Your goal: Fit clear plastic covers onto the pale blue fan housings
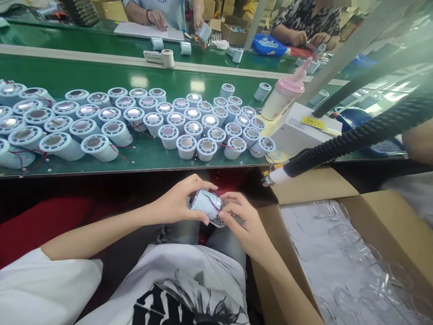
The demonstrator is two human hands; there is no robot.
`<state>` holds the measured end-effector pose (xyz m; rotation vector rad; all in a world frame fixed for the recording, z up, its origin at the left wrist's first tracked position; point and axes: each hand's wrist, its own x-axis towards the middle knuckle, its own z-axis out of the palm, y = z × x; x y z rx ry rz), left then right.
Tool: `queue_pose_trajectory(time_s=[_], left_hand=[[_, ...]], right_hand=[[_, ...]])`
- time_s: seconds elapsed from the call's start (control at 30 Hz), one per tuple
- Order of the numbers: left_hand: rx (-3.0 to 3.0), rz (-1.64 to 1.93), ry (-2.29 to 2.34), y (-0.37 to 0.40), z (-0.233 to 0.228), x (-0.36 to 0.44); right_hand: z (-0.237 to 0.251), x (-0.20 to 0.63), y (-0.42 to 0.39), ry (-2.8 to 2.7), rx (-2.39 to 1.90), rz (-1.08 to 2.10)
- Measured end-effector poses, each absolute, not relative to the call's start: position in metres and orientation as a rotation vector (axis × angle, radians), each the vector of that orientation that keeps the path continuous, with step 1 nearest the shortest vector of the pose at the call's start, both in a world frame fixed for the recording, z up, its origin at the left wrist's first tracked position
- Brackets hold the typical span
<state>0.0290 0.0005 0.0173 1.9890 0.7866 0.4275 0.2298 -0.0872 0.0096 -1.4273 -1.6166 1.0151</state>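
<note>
Above my lap, a light blue cylindrical housing lies tilted between my hands, with thin dark red wires along its side. My left hand wraps its left end, thumb below and fingers above. At the right end my right hand pinches a clear plastic cover that sits against the housing; whether it is fully seated I cannot tell. Just beyond, many similar blue housings stand in rows on the green bench, several trailing wires.
An open cardboard box with clear plastic parts stands at my right. A black ribbed hose with a metal tip reaches over it. A pink-lidded bottle and a white box are on the bench. Two co-workers work across from me.
</note>
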Motion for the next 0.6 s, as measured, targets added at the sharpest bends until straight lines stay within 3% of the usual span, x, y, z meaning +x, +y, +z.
queue_pose_trajectory(time_s=[0.2, 0.37, 0.6], left_hand=[[2.002, 0.435, 0.62, 0.004, -0.005, 0.029], [1.641, 0.326, 0.609, -0.002, -0.001, 0.033], [1.161, 0.341, 0.625, -0.009, -0.005, 0.032]], right_hand=[[0.003, 0.234, -0.084, -1.207, -1.396, 1.189], [-0.002, 0.239, -0.082, -0.969, -1.272, 1.365], [-0.009, 0.24, -0.094, -1.683, -1.316, 0.847]])
